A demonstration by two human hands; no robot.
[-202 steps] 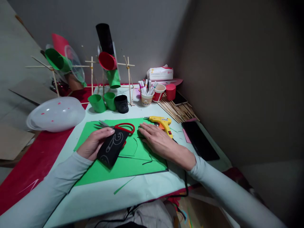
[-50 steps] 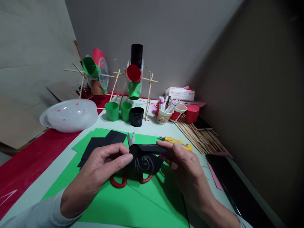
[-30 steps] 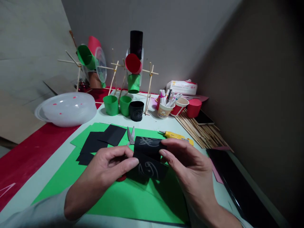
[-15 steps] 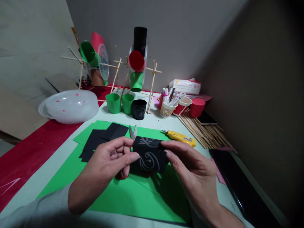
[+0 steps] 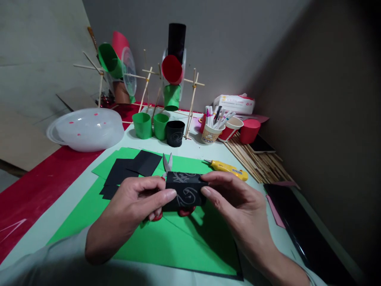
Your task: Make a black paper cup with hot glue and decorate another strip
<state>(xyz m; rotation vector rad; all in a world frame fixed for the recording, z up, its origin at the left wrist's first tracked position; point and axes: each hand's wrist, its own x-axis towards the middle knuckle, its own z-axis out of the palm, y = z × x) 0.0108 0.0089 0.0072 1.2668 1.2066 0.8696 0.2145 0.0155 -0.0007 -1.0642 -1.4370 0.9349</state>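
A piece of black paper with silvery swirls drawn on it is bent into a rolled shape between my hands. My left hand pinches its left end between thumb and fingers. At the right end, the thumb and fingers of my right hand close on the paper where its edges meet. Beneath it, scissors with red handles lie on green sheets, their middle hidden by the paper. Black paper pieces lie to the left of the scissors.
A yellow glue gun lies at the right, near wooden sticks. Green cups and a black cup stand behind. Farther back rises a stick frame with coloured paper tubes. A plastic bowl sits left, a marker cup right.
The black paper's lower flap has been drawn up and in, so the roll looks narrower and more of the red scissor handles shows. Both hands keep their hold.
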